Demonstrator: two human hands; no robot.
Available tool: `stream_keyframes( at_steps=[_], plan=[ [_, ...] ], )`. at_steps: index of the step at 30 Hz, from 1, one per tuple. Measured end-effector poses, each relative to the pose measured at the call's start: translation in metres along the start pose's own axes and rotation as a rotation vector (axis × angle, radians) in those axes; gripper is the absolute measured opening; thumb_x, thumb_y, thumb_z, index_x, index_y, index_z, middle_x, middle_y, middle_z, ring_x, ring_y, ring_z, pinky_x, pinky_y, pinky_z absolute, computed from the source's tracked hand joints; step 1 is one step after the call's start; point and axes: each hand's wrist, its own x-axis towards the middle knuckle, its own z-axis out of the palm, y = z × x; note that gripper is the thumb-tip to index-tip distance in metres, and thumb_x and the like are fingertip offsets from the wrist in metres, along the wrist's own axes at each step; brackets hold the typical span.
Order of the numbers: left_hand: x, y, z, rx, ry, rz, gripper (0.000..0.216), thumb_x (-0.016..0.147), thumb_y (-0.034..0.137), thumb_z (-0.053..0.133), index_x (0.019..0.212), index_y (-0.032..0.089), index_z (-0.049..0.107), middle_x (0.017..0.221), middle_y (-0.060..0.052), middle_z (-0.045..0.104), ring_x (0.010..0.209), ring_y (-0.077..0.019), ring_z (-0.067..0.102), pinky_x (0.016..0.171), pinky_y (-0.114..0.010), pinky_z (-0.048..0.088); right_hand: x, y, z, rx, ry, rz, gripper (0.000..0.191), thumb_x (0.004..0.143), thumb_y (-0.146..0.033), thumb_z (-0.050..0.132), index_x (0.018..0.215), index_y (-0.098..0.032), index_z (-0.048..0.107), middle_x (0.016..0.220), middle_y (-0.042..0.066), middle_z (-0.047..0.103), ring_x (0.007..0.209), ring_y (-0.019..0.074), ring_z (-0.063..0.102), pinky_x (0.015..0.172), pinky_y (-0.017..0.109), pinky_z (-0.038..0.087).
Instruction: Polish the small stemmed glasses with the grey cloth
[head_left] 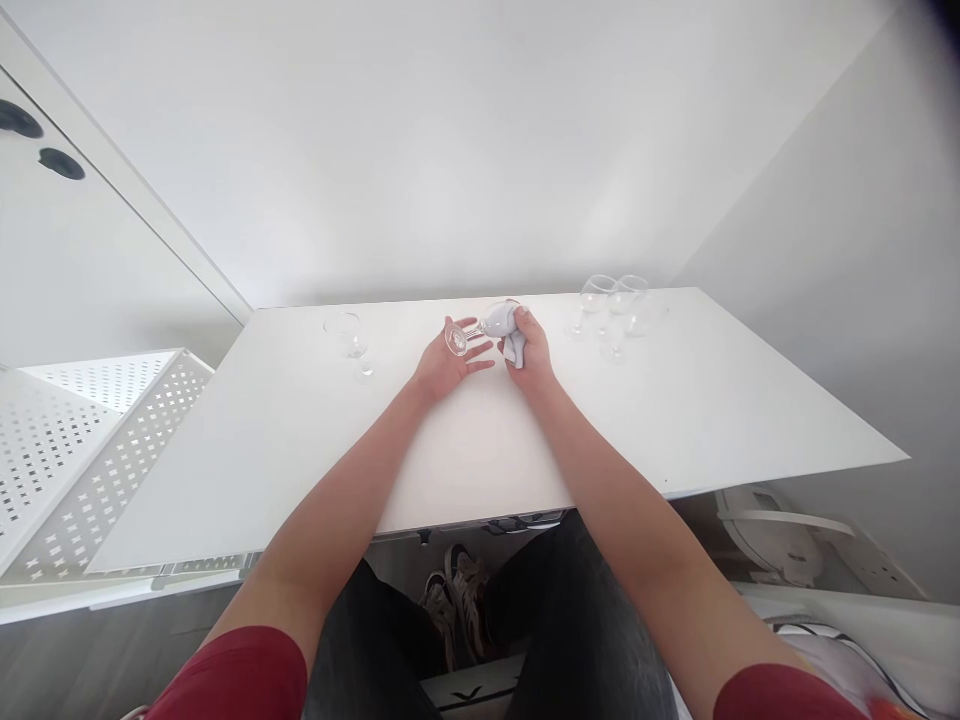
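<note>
A clear wine glass [475, 329] lies tilted on its side above the table, its foot toward the left and its bowl toward the right. Bunched at the bowl is a light grey cloth [514, 347], with my right hand [534, 348] closed around it and against the glass. My left hand [444, 364] has its fingers spread beneath the stem and foot; whether it bears any weight, I cannot tell. Another wine glass [354, 345] stands to the left of my hands. Several wine glasses [616, 310] are grouped on the right, near the table's back edge.
The white table [472, 450] meets a plain wall [450, 150] at the back. At left are a perforated white metal panel [142, 440] and a cabinet door with dark knobs [61, 163]. A round white appliance [772, 530] sits below the table at right.
</note>
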Motion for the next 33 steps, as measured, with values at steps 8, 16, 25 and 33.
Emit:
stream_keyframes(
  at_steps=[8, 16, 25, 33],
  plan=[
    [-0.005, 0.003, 0.002, 0.088, -0.114, -0.207, 0.033, 0.094, 0.043, 0.067, 0.111, 0.014, 0.068, 0.101, -0.012, 0.075, 0.068, -0.0145, 0.067, 0.063, -0.029, 0.057, -0.003, -0.002, 0.001, -0.103, -0.114, -0.047, 0.049, 0.082, -0.063, 0.078, 0.113, -0.026, 0.069, 0.094, 0.002, 0.069, 0.076, 0.0147, 0.063, 0.060, 0.027, 0.050],
    [-0.006, 0.004, 0.005, 0.141, -0.156, -0.046, 0.036, 0.085, 0.031, 0.079, 0.115, 0.014, 0.072, 0.093, -0.007, 0.069, 0.069, -0.0113, 0.064, 0.065, -0.026, 0.053, 0.007, 0.006, -0.003, -0.083, 0.172, -0.078, 0.034, 0.083, -0.056, 0.074, 0.098, -0.027, 0.063, 0.089, -0.001, 0.067, 0.077, 0.0156, 0.060, 0.061, 0.027, 0.049],
    [-0.004, 0.003, 0.004, 0.085, -0.089, 0.117, 0.044, 0.084, 0.031, 0.081, 0.124, 0.019, 0.071, 0.090, -0.003, 0.066, 0.059, -0.0066, 0.052, 0.063, -0.026, 0.048, 0.003, 0.013, 0.004, -0.137, 0.105, -0.013, 0.044, 0.077, -0.062, 0.080, 0.090, -0.026, 0.059, 0.082, -0.003, 0.064, 0.073, 0.0135, 0.056, 0.062, 0.024, 0.046],
    [-0.006, 0.004, 0.005, 0.030, 0.012, 0.216, 0.043, 0.088, 0.028, 0.076, 0.131, 0.025, 0.069, 0.091, -0.002, 0.063, 0.058, -0.0052, 0.047, 0.064, -0.024, 0.047, 0.001, 0.017, 0.005, -0.133, 0.176, -0.036, 0.041, 0.074, -0.052, 0.084, 0.079, -0.025, 0.053, 0.078, -0.004, 0.057, 0.073, 0.0127, 0.053, 0.060, 0.022, 0.045]
  ],
)
